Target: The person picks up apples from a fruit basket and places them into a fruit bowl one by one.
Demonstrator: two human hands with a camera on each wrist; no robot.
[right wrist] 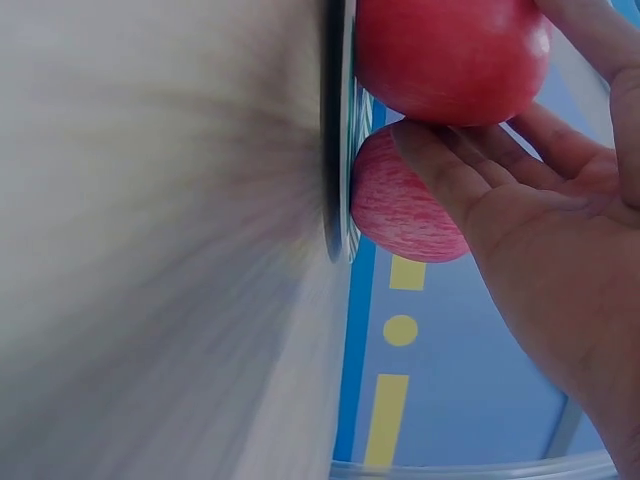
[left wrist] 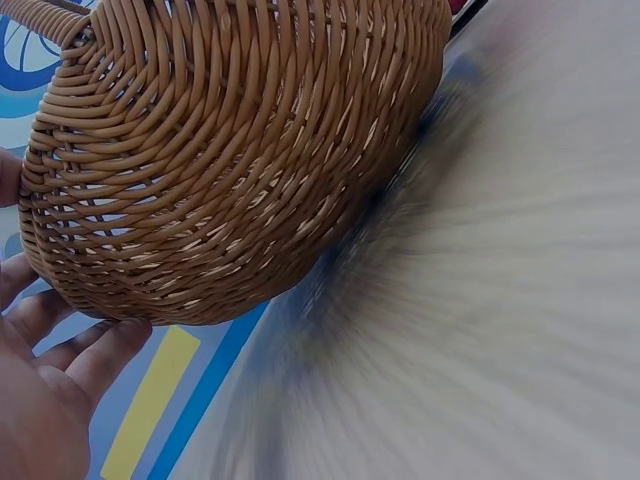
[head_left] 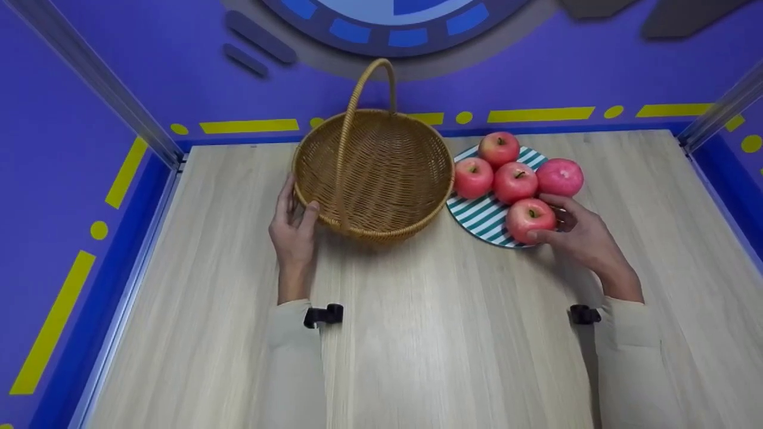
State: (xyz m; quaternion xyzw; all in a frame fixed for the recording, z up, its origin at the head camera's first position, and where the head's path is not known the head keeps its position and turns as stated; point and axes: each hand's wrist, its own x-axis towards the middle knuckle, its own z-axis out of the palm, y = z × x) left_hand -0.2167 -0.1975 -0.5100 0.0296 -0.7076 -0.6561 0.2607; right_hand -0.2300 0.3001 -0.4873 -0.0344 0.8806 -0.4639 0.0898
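Observation:
At the centre of the head view stands a round wicker basket (head_left: 387, 173) with a tall arched handle and nothing in its bowl. My left hand (head_left: 293, 229) holds its left side, thumb at the rim and fingers against the outer wall; the left wrist view shows those fingers (left wrist: 105, 360) on the weave. To the right, several red apples sit on a green-and-white striped plate (head_left: 480, 220). My right hand (head_left: 581, 232) grips the nearest apple (head_left: 529, 219) from its right side, thumb in front and fingers behind. In the right wrist view another apple (right wrist: 405, 200) shows beyond the fingers.
A pale wooden table (head_left: 417, 333) carries everything. Blue and purple panels with yellow marks (head_left: 247, 126) close off its back and sides. The basket's right rim is right beside the plate and its leftmost apple (head_left: 474, 177).

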